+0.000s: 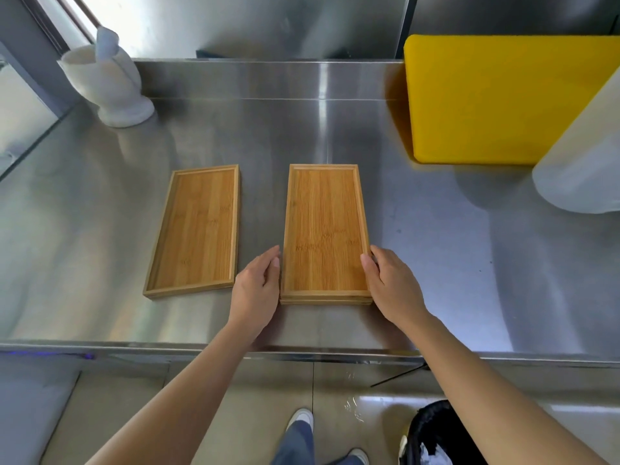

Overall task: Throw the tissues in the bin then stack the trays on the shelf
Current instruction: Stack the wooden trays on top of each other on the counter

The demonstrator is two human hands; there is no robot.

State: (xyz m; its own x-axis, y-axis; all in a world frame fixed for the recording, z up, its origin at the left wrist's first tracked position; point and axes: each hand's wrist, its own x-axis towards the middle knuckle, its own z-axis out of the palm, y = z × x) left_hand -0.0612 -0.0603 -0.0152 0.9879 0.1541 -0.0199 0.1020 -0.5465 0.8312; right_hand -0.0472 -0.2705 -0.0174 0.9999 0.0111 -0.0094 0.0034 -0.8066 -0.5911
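Trays sit on the steel shelf [436,263], and no brand, label or writing can be read on anything here. At far left a white mortar [110,88] with its pestle [106,43] stands near the back wall. Next comes a single tray [196,229], lying flat and well apart from both hands' grip. Just beside it to the right, the left hand [256,290] rests its fingers against the left edge of the stack [325,229], thumb on the rim. That stack shows doubled edges at its near end, one tray on another. The right hand [392,283] presses the opposite edge, so the stack lies clasped between both hands, at its near end. A yellow board [486,102] leans at the back right, with a white container [583,162] in front. Below the shelf edge, at lower right, a black bin [439,434] holds white tissues [432,453].
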